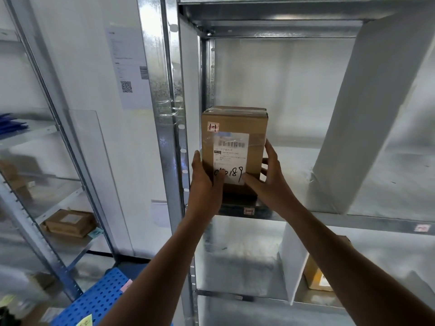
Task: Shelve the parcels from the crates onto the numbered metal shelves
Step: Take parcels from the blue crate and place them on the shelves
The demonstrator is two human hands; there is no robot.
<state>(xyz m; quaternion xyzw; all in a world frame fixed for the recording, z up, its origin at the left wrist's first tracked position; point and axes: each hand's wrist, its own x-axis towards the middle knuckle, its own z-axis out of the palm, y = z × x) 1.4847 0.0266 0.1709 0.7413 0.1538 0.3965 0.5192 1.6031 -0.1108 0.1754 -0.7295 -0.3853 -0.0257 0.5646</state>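
A brown cardboard parcel (234,147) is held upright at the left end of a metal shelf (353,220), close against the shelf unit's galvanised upright post (171,114). Both bare forearms are stretched upward and forward from the bottom of the view toward it. The left hand (206,182) is pressed against the parcel's lower left edge, with the thumb laid across the front face and the remaining fingers hidden behind the box. The right hand (270,177) is wrapped around the lower right edge, the thumb pointing across the bottom of the white shipping label (231,158) and the fingers curled round the side. The parcel is thus gripped between the two hands. A barcode is printed on the label, and digits are written by hand in black marker near its lower edge, partly covered by the thumbs. A small red-and-white sticker (213,127) is fixed at the parcel's upper left corner, and a similar tag (249,211) is seen on the shelf's front lip just below. Whether the parcel's base is resting on the shelf cannot be told, as it is hidden by the hands. A white divider panel (367,118) is leaned diagonally to the right. A blue perforated crate (94,302) is seen at lower left.
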